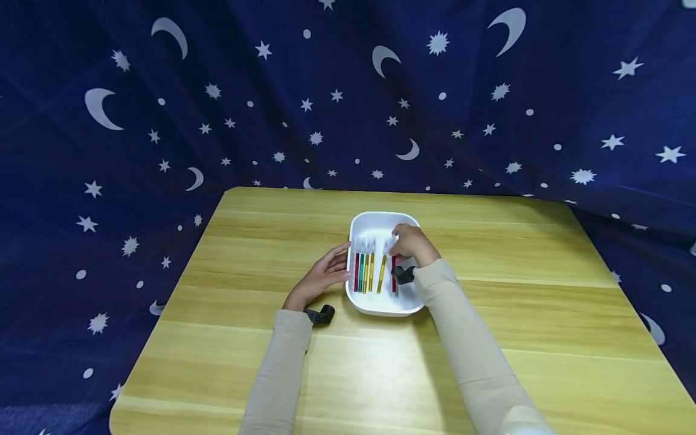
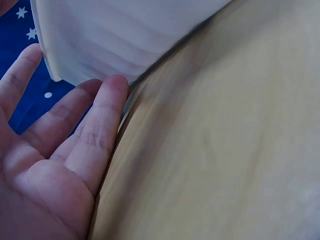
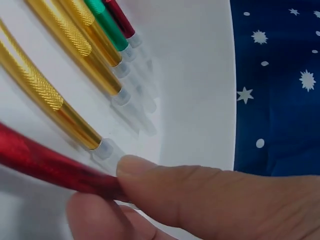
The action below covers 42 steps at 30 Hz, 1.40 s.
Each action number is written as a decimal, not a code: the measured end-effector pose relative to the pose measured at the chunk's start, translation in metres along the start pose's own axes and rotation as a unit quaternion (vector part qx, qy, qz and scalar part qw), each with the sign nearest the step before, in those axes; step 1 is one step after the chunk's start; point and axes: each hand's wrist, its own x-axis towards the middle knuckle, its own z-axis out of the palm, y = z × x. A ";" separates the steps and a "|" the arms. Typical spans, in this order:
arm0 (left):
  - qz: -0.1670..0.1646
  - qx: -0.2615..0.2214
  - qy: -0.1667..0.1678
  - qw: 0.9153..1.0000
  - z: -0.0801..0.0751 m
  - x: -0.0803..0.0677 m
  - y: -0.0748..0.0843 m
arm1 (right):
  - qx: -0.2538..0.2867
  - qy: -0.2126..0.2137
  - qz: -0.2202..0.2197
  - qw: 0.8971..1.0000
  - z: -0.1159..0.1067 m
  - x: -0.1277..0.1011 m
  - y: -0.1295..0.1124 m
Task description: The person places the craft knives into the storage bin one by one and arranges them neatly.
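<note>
A white tray (image 1: 379,216) sits mid-table and holds several slim metallic tools with clear caps, lying side by side. They are red, green and gold (image 1: 371,273). My right hand (image 1: 405,243) reaches into the tray's right side. In the right wrist view its thumb and a finger (image 3: 102,192) pinch a red tool (image 3: 40,160) near the capped end. Gold tools (image 3: 55,95) and a green one (image 3: 107,24) lie just beside it. My left hand (image 1: 328,272) lies flat on the table, and its straight fingers (image 2: 102,125) touch the tray's outer left wall (image 2: 125,40).
The light wooden table (image 1: 489,338) spreads wide on all sides of the tray. A dark blue cloth with white stars and moons (image 1: 348,103) hangs behind and drapes both sides. Black cameras sit on both wrists.
</note>
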 end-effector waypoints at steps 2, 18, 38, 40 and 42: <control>0.001 0.000 0.000 1.000 0.000 0.000 0.000 | 0.005 -0.006 0.002 1.000 0.001 0.002 0.000; 0.004 0.002 0.000 1.000 0.001 0.001 0.000 | 0.044 -0.021 0.043 0.998 0.012 0.019 0.002; 0.003 0.010 0.004 1.000 0.002 0.000 0.002 | 0.098 -0.018 0.008 0.995 0.018 0.016 0.006; 0.002 0.008 0.005 1.000 0.002 0.000 0.001 | 0.100 -0.012 0.004 0.995 0.017 0.014 0.007; 0.001 0.006 0.007 1.000 0.002 0.000 0.002 | 0.094 -0.004 -0.003 0.996 0.015 0.011 0.007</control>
